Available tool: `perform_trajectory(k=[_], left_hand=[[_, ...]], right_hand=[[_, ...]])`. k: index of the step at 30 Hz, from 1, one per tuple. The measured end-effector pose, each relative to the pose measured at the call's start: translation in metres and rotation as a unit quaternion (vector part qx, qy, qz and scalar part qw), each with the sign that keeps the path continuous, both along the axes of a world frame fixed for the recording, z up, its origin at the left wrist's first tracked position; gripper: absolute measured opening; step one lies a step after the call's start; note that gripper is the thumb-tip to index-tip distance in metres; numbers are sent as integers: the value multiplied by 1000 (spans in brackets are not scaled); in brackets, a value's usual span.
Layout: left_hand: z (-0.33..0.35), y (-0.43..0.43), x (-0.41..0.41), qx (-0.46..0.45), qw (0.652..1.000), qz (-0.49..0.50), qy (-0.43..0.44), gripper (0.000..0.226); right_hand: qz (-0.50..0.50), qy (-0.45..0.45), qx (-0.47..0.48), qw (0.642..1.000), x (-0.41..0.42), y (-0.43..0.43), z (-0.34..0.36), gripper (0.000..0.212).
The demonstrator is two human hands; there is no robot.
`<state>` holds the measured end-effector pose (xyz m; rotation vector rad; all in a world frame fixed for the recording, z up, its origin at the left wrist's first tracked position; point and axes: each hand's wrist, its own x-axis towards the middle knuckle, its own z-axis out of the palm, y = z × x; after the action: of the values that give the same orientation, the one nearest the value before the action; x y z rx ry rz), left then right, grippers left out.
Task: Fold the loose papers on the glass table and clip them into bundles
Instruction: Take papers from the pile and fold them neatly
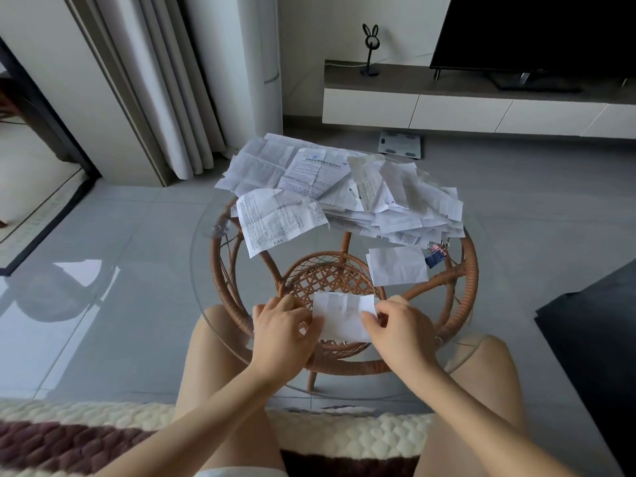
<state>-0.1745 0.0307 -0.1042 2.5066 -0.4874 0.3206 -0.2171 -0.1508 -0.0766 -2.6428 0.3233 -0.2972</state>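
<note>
left hand (282, 327) and right hand (401, 327) each pinch one folded paper (344, 315) over the rattan basket (328, 277) of the glass table (206, 266).

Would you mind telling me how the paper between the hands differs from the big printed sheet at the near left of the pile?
The held paper is small and folded; the printed sheet is larger and lies opened out, creased. The left hand and right hand hold the held paper, while the printed sheet lies untouched. Both are white.
</note>
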Motion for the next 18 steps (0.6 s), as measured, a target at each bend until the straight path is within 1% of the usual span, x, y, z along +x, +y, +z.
perform_trajectory(k=[4, 8, 11, 13, 16, 18], left_hand=[[-3, -5, 1, 47, 998, 38, 10, 42], [0, -10, 3, 92, 994, 49, 20, 47], [-3, -10, 5, 116, 992, 45, 9, 45], [-5, -9, 5, 112, 993, 40, -11, 41], [-4, -10, 5, 80, 994, -2, -77, 29], [-4, -10, 3, 62, 985, -91, -135, 19]], right_hand=[[-13, -7, -20, 1000, -1, 4, -5, 44], [-14, 7, -32, 999, 3, 4, -4, 48], [-19, 26, -24, 999, 5, 1, -3, 44], [-20, 24, -26, 999, 6, 0, -4, 42], [-28, 19, -26, 999, 7, 0, -4, 42], [-33, 22, -29, 999, 7, 0, -3, 41]])
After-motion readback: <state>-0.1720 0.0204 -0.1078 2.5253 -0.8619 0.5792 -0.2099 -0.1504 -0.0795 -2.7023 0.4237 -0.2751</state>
